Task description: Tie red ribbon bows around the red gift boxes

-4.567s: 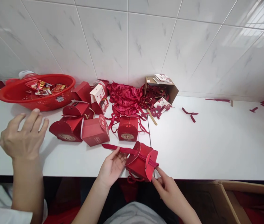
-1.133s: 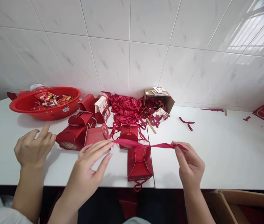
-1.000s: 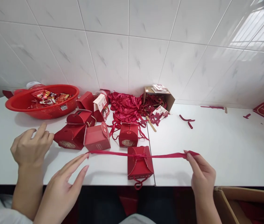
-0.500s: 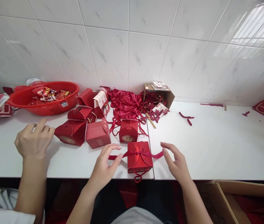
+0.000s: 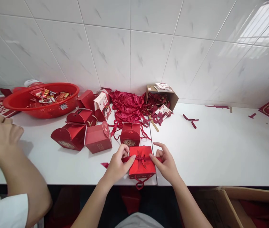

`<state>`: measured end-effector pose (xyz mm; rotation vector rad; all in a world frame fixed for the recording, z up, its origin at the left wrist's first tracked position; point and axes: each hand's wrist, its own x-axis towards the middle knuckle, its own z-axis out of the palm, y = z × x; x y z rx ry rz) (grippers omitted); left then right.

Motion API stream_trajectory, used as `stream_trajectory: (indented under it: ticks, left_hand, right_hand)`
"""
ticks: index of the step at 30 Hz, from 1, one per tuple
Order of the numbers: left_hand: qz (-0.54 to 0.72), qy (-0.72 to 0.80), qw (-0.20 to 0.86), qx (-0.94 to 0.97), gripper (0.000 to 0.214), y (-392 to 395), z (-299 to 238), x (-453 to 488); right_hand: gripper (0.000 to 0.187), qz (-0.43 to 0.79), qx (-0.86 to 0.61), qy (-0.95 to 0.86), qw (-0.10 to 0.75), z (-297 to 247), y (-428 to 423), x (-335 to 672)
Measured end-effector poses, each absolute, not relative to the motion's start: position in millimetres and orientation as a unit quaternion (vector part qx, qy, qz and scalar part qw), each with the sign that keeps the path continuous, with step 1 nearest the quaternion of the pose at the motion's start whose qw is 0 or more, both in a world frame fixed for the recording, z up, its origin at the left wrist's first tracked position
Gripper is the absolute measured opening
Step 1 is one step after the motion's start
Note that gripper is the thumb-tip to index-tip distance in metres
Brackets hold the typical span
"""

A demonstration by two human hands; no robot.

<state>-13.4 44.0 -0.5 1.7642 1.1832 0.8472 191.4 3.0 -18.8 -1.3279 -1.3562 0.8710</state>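
In front of me stands a small red gift box (image 5: 139, 171), upright at the table's front edge, with a cord loop hanging over its near side. A dark red ribbon (image 5: 142, 158) is knotted across its top, over the folded flaps. My left hand (image 5: 121, 162) is closed on the ribbon's left side, thumb along it near the knot; a loose ribbon tail sticks out beyond the hand. From the right, my right hand (image 5: 164, 162) pinches the ribbon's other side, thumb at the box edge and index finger stretched. Another red box (image 5: 130, 133) stands just behind.
A co-worker's hand (image 5: 2, 133) is at the left, by red packets. Behind are a red basket (image 5: 29, 112) of wrapped sweets, several red boxes (image 5: 98, 141), a ribbon heap (image 5: 129, 104) and a tipped carton (image 5: 174, 98). An open cardboard box (image 5: 229, 205) sits below the table, right.
Both my hands have moved inward to the knot and closed on the ribbon. The top flaps lie flatter now. The co-worker's hand has moved left to the packets.
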Motion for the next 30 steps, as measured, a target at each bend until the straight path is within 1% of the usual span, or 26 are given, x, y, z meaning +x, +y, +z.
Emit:
stream_trajectory:
  ticks: [2,4,6,9,12,14,16,18,20,23,26,30]
  left_hand:
    - [0.332,0.473,0.421,0.699,0.017,47,0,-19]
    - [0.32,0.475,0.428,0.699,0.018,50,0,-24]
    - [0.295,0.486,0.436,0.697,0.019,56,-1,-31]
    - [0.218,0.504,0.475,0.687,0.024,66,-1,-42]
    - [0.122,0.46,0.547,0.689,0.024,75,3,-53]
    - [0.07,0.408,0.589,0.694,0.025,76,8,-57]
    - [0.058,0.355,0.634,0.684,0.029,72,14,-56]
    - [0.099,0.33,0.674,0.653,0.034,65,20,-49]
    - [0.176,0.338,0.691,0.614,0.035,56,24,-39]
    - [0.275,0.367,0.665,0.59,0.03,42,26,-22]
    - [0.332,0.385,0.603,0.615,0.024,32,24,-10]
    - [0.373,0.421,0.457,0.689,0.02,26,20,-4]
  right_hand:
    - [0.031,0.377,-0.55,-0.531,0.523,-20,3,196]
    - [0.025,0.388,-0.551,-0.521,0.525,-21,2,202]
    - [0.027,0.375,-0.55,-0.546,0.51,-20,-1,210]
    - [0.028,0.329,-0.534,-0.634,0.453,-11,-7,221]
    - [0.019,0.262,-0.547,-0.688,0.399,1,-11,225]
    - [0.018,0.201,-0.578,-0.689,0.388,5,-11,222]
    - [0.017,0.145,-0.595,-0.678,0.405,6,-9,215]
    - [0.016,0.098,-0.593,-0.66,0.451,6,-7,206]
    - [0.017,0.068,-0.578,-0.64,0.502,7,-5,196]
    - [0.018,0.106,-0.552,-0.627,0.539,11,-5,184]
    - [0.015,0.169,-0.542,-0.62,0.541,14,-6,176]
    - [0.014,0.211,-0.541,-0.623,0.524,16,-10,170]
